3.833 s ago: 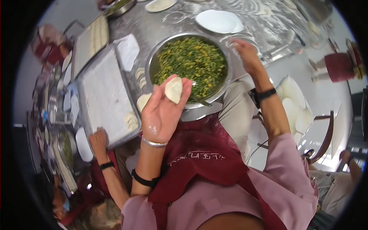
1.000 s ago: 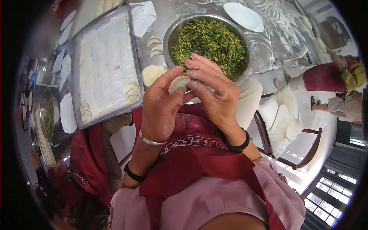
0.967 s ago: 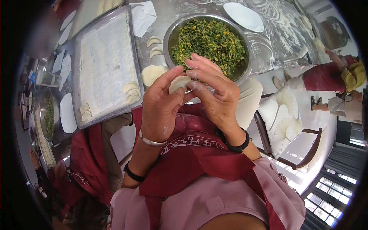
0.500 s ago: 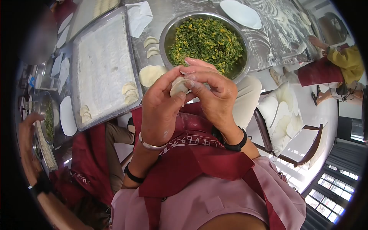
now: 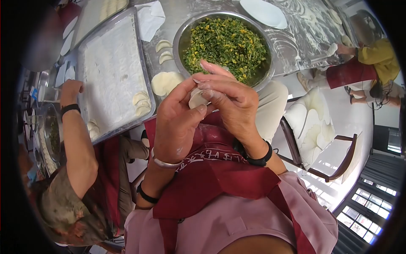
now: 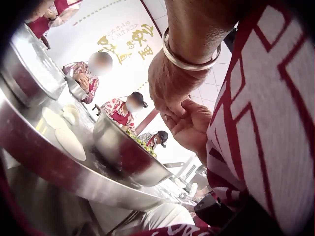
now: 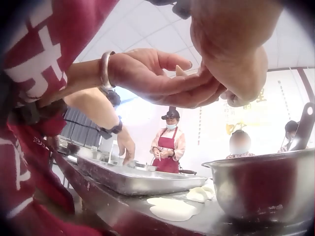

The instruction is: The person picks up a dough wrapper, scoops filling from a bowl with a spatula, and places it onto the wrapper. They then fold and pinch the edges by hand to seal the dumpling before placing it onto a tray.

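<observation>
Together pinching one dumpling (image 5: 198,98) between both hands, in the air above the table edge, just in front of the bowl (image 5: 181,31). Left hand (image 5: 177,122) curling around the dumpling from below, thumb pressing on its near side; right hand (image 5: 230,99) closing over it from the other side, fingertips (image 5: 202,87) squeezing the top seam. Showing only a small pale part of the dough between the fingers in the head view. Seeing the same grip from below in the right wrist view, left hand (image 7: 157,78) and right hand (image 7: 231,64) meeting, a small tip of dough (image 7: 181,72) sticking up between them. Wearing a metal bangle (image 5: 165,163) on the left wrist and a dark band (image 5: 256,158) on the right.

Standing on the steel table (image 5: 296,38), bowl full of green and yellow filling (image 5: 224,38). Lying just left of the bowl, round wrappers (image 5: 165,82) and two folded dumplings (image 5: 164,51). Lying further left, a floured tray (image 5: 112,63), holding a few finished dumplings (image 5: 141,103) near its closer edge. Resting at the far side of the table, a white plate (image 5: 264,12). Reaching to the tray's left edge, another person's hand (image 5: 71,88) with a dark wrist strap. Standing at the right of the floor, a chair (image 5: 321,139) with a pale cushion.
</observation>
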### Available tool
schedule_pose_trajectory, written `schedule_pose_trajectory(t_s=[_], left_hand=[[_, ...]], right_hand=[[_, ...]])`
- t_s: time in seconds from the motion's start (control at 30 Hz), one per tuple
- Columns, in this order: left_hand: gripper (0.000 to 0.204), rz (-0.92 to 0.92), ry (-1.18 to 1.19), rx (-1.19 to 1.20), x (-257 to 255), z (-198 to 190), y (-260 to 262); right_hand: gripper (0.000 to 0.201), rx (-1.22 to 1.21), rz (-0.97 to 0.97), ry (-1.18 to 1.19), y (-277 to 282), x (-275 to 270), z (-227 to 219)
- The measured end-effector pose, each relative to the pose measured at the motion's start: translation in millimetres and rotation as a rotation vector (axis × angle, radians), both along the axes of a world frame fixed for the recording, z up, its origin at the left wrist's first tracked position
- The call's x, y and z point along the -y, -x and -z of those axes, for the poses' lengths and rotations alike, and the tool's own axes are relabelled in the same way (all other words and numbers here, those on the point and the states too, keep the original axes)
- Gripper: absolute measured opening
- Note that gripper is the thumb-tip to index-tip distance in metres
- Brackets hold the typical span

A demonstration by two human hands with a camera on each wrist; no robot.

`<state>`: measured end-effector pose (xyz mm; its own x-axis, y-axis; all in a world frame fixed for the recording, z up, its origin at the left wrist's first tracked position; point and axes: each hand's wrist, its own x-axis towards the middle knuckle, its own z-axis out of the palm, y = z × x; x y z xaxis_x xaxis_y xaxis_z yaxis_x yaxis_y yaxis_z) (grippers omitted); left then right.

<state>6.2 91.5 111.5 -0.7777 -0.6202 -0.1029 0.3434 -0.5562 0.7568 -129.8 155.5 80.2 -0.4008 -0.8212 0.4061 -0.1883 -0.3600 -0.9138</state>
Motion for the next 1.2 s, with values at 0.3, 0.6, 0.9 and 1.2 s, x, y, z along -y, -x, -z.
schedule_pose_trajectory(t_s=[0.3, 0.6, 0.9, 1.2], left_hand=[[0.059, 0.055, -0.03, -0.025, 3, 4, -5], [0.063, 0.066, -0.01, 0.0, 2, 0, -2], [0.056, 0.124, 0.007, -0.004, 3, 2, -3], [0.054, 0.062, -0.071, -0.057, 1, 7, -3]], right_hand=[[0.024, 0.155, 0.032, -0.03, -6, 1, -9], [0.025, -0.013, -0.058, -0.027, 5, 0, 1], [0.021, -0.061, -0.209, -0.053, 14, -2, -2], [0.016, -0.031, -0.038, 0.032, 5, -1, -4]])
